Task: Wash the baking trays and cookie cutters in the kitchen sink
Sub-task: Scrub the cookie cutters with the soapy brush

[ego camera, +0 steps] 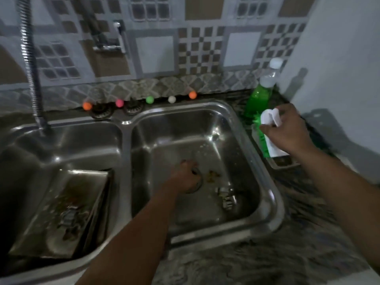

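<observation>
Here, the left hand (188, 177) grips the round metal drain plug (196, 183) in the shiny steel sink (267, 182), probably to hold water in, while the right hand (287, 130) holds a white-handled green brush (265, 138), ready for scrubbing.

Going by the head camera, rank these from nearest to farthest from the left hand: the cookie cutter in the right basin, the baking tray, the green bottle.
From the left hand:
1. Cookie cutter, just right of it on the right basin's floor.
2. Baking tray, leaning in the left basin.
3. Green bottle, on the counter at back right.
</observation>
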